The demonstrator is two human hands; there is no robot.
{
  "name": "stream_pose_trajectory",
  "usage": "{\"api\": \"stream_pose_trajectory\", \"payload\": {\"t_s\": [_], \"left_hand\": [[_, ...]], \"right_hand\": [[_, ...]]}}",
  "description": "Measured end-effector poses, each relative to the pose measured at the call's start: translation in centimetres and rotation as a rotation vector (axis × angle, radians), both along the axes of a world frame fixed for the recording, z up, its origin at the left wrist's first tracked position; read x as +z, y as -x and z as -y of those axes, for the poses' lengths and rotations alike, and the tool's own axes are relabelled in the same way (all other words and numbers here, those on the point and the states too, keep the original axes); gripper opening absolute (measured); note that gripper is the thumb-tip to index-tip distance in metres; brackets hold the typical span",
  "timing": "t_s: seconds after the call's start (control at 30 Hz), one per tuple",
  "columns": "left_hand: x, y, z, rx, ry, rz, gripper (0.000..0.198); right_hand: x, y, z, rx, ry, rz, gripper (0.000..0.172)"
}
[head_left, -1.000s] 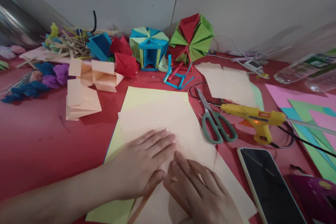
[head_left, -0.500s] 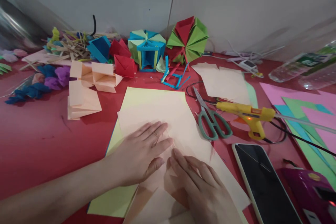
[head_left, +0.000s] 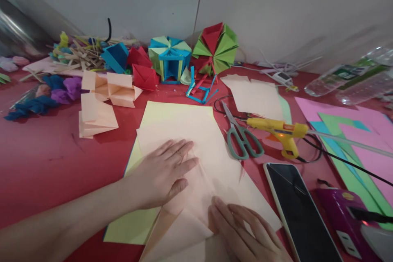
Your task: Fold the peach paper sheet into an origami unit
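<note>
My left hand [head_left: 162,172] lies flat with its fingers stretched out on a peach paper sheet [head_left: 196,147], pressing it down. My right hand [head_left: 245,233] rests near the bottom edge, fingers extended flat along a diagonal fold of the same sheet. A folded flap of the peach paper [head_left: 178,233] lies in front of my right hand. A pale yellow sheet [head_left: 159,114] lies under the peach one on the red table [head_left: 46,159].
Green scissors [head_left: 241,139] and a yellow glue gun [head_left: 282,133] lie right of the paper, a black phone [head_left: 301,213] beside my right hand. Folded peach pieces [head_left: 98,106], paper models [head_left: 170,57] and wooden sticks [head_left: 76,55] crowd the back. Coloured sheets [head_left: 353,131] and a plastic bottle [head_left: 346,77] lie right.
My right hand has slid toward me along the fold, from beside my left fingertips to the sheet's near edge. My left hand has stayed flat on the paper. The view shifted slightly right.
</note>
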State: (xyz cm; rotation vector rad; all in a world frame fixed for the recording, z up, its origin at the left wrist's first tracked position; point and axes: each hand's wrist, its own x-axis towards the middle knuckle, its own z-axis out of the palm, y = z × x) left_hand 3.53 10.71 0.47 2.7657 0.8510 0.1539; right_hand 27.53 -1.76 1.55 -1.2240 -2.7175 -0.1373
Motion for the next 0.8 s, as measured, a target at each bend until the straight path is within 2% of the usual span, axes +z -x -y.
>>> {"api": "stream_pose_trajectory", "payload": {"t_s": [0.1, 0.2, 0.23, 0.3, 0.37, 0.43, 0.53, 0.63, 0.8], "left_hand": [[0.9, 0.2, 0.2, -0.002, -0.014, 0.015, 0.051], [2.4, 0.0, 2.7, -0.035, -0.111, 0.149, 0.075], [2.7, -0.3, 4.0, -0.11, -0.153, 0.202, 0.068], [2.9, -0.8, 6.8, -0.253, -0.274, 0.257, 0.029], [2.4, -1.2, 9.0, -0.276, -0.368, 0.17, 0.023], [1.7, -1.2, 10.0, -0.213, -0.323, 0.026, 0.031], [1.3, -0.5, 9.2, -0.264, -0.263, -0.041, 0.048], [1.5, 0.8, 7.0, -0.313, -0.286, -0.016, 0.041], [2.4, 2.2, 3.9, -0.267, -0.368, 0.024, 0.027]], "right_hand": [[-0.2, 0.4, 0.3, -0.061, 0.017, -0.098, 0.043], [-0.6, 1.0, 0.6, -0.176, 0.129, -0.309, 0.044], [-0.7, 1.1, 0.8, -0.238, 0.168, -0.377, 0.045], [-0.9, 1.3, 1.0, -0.353, 0.207, -0.463, 0.047], [-0.9, 1.5, 0.9, -0.359, 0.176, -0.467, 0.046], [-0.8, 1.8, 0.5, -0.271, 0.102, -0.417, 0.043], [-0.7, 2.3, -0.1, -0.175, -0.026, -0.334, 0.034], [-1.3, 2.7, 0.1, -0.147, -0.081, -0.301, 0.033], [-1.7, 2.5, 0.8, 0.013, 0.046, -0.335, 0.04]]}}
